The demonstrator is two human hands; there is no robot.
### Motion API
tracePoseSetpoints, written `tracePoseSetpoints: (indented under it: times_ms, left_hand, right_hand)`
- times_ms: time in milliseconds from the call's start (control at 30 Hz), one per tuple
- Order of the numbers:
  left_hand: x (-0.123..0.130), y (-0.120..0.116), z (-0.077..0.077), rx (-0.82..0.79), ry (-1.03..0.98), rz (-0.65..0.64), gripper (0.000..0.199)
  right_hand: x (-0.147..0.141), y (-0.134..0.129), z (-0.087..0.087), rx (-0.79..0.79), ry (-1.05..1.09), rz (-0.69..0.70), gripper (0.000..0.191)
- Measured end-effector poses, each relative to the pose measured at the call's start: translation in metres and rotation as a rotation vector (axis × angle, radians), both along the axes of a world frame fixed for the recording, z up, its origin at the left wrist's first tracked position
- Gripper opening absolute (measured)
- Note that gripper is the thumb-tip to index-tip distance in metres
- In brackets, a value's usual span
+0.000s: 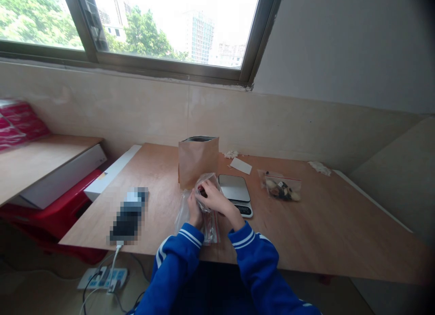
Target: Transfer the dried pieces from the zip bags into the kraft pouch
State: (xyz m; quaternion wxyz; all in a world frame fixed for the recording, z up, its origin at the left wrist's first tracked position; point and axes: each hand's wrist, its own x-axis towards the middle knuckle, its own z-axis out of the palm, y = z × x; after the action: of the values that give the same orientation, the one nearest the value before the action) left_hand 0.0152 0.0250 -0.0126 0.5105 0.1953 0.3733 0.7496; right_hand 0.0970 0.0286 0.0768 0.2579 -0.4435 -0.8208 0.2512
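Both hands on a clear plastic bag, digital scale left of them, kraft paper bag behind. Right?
No: the head view shows the digital scale to the right of the hands, not the left. The rest holds: left hand and right hand on the clear plastic bag, kraft paper bag behind.

Head view, single camera, worn on your head: it faces forward and down, looking over your forearms from just behind your hands. Your left hand (195, 210) and right hand (215, 198) sit below centre, close to the lens, with your blue sleeves (173, 269) entering from the bottom edge. The plywood table (326, 229) fills the middle ground, extending ahead of the hands and to either side. Farther off, beyond the hands, stand the wall (340, 47) and window (163, 25), at the top of the frame. A power strip (102, 278) shows nearer the lens, below and left of the hands.
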Motion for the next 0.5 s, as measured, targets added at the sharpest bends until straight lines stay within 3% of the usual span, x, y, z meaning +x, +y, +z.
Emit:
tracePoseSetpoints:
  times_ms: [267, 500]
  left_hand:
    - [0.0007, -0.0011, 0.0020, -0.046, -0.025, -0.007, 0.022]
    - [0.0002, 0.0030, -0.0020, -0.035, -0.003, 0.006, 0.020]
  right_hand:
    - [-0.0019, 0.0053, -0.0017, 0.009, -0.045, 0.014, 0.018]
    - [-0.0045, 0.0079, 0.0049, 0.107, 0.129, -0.032, 0.018]
